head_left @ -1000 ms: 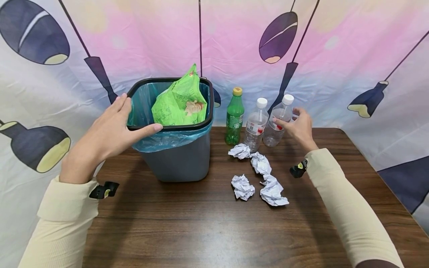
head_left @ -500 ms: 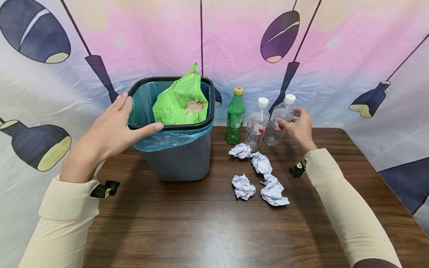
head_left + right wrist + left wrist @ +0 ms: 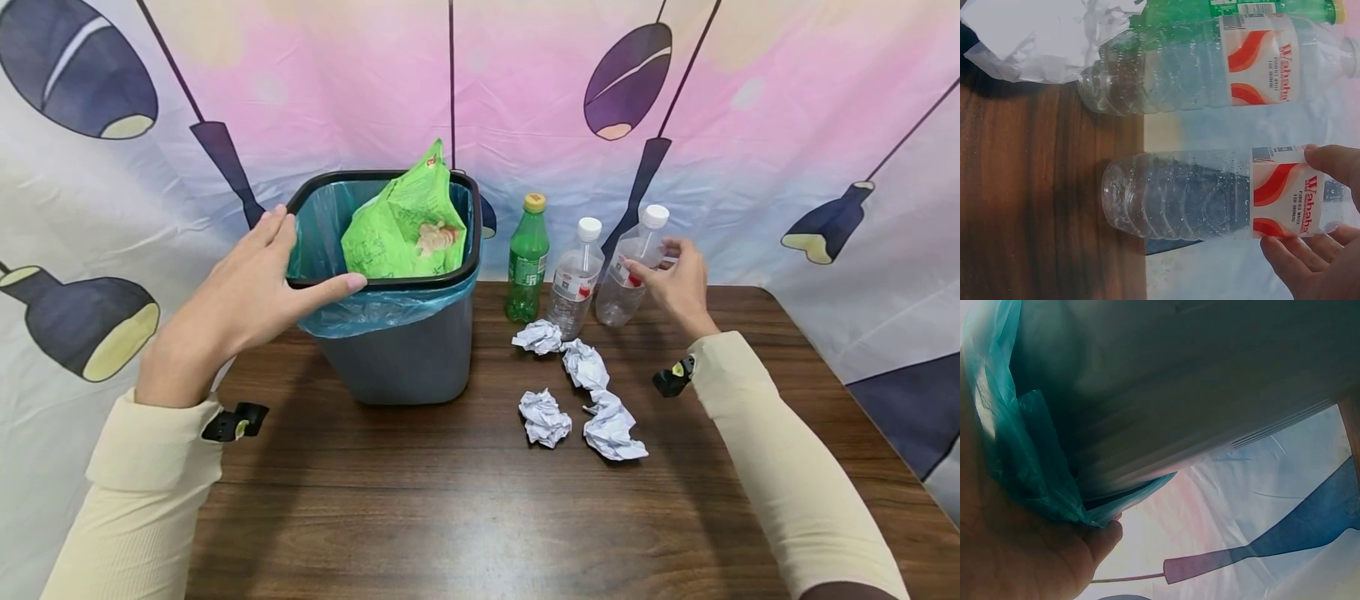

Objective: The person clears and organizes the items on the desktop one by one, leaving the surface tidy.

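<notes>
Two hands were at work over a dark wood counter point(image 3: 465, 517), in front of a pastel backdrop printed with hanging lamps. I saw a grey bin point(image 3: 397, 358), lined with a teal bag and holding a crumpled green packet point(image 3: 401, 229), standing at the rear left. My left hand point(image 3: 240, 292) lay with straight fingers against its black rim, thumb stretched along the near edge.

Right of the bin stood a green bottle point(image 3: 527, 258) with a yellow cap, then a clear bottle point(image 3: 573, 279). My right hand point(image 3: 675, 283) pinched a second clear bottle point(image 3: 630, 267) at its label between thumb and fingers, tilted, its base just off the counter.

I judged it empty: very light, thin-walled, easily crushed, a little slick with droplets inside. The labelled upper body seemed the firmest place to take it.

Both red-and-white labels appeared to read "Wahaha"; the smaller print was too blurred. Four crumpled paper balls point(image 3: 585, 367) lay in front of the bottles.
</notes>
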### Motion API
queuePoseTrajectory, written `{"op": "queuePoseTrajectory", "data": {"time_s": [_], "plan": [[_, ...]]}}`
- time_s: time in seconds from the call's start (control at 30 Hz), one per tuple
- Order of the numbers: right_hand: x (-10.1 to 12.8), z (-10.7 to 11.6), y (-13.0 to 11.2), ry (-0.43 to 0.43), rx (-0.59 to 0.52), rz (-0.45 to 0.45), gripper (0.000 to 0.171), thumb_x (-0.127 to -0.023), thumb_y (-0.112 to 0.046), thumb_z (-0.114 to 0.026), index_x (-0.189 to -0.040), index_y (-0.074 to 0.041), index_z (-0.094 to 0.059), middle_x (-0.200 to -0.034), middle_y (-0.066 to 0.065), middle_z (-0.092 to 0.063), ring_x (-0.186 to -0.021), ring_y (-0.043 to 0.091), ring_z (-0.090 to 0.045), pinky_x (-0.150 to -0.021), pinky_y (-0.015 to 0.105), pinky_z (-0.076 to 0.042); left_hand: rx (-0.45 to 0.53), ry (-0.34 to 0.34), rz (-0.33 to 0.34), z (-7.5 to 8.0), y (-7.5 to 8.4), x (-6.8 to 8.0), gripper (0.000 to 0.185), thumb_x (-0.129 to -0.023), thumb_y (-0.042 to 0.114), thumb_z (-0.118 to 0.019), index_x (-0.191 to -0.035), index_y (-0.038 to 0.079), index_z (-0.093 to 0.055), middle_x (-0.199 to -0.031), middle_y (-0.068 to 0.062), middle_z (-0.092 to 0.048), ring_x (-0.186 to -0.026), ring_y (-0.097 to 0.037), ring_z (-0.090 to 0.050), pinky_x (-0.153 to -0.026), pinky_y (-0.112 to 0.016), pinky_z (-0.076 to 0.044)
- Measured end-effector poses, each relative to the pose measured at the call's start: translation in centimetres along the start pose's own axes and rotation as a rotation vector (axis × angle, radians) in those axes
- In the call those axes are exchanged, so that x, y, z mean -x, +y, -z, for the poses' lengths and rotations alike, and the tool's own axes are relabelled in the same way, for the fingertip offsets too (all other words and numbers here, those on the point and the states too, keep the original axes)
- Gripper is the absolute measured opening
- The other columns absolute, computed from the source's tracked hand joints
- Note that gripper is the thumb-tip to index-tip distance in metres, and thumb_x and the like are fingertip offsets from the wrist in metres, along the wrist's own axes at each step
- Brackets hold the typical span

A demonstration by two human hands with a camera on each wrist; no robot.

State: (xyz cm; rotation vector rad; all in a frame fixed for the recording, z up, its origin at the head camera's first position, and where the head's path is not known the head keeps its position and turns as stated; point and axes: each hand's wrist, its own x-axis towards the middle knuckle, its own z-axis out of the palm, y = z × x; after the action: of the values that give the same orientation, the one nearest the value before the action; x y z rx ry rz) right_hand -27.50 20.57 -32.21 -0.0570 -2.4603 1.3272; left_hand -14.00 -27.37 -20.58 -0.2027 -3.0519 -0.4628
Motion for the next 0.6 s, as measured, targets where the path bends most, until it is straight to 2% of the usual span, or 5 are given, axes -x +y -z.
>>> {"op": "queuePoseTrajectory", "data": {"time_s": [0.17,0.4,0.6], "plan": [[-0.1,0.6,-0.4,0.044,-0.003,0.012,0.076,-0.087,-0.028,-0.082,-0.141,0.007,-0.043,-0.139,0.026,-0.054,-0.119,0.039,-0.060,-0.100,0.047,-0.051,0.000,-0.001,0.001,0.0,0.0,0.0,0.118,-0.090,0.076,-0.050,-0.158,-0.005,0.003,-0.167,-0.017,0.015,-0.154,-0.038,0.007,-0.120,-0.063,-0.007],[-0.1,1.4,-1.3,0.131,0.032,0.040,0.075,-0.085,-0.035,-0.082,-0.137,0.004,-0.046,-0.133,0.021,-0.056,-0.107,0.033,-0.063,-0.086,0.035,-0.052,0.000,0.002,-0.003,0.1,0.0,0.0,0.119,-0.090,0.076,-0.050,-0.158,-0.005,0.004,-0.167,-0.017,0.015,-0.154,-0.038,0.007,-0.119,-0.063,-0.007],[0.0,1.8,-2.0,0.212,0.005,0.079,0.071,-0.085,-0.031,-0.083,-0.134,0.005,-0.045,-0.132,0.020,-0.052,-0.112,0.032,-0.062,-0.095,0.037,-0.055,0.006,0.009,-0.008,0.2,0.1,0.1,0.118,-0.090,0.076,-0.050,-0.158,-0.005,0.004,-0.167,-0.016,0.015,-0.154,-0.037,0.007,-0.120,-0.063,-0.007]]}}
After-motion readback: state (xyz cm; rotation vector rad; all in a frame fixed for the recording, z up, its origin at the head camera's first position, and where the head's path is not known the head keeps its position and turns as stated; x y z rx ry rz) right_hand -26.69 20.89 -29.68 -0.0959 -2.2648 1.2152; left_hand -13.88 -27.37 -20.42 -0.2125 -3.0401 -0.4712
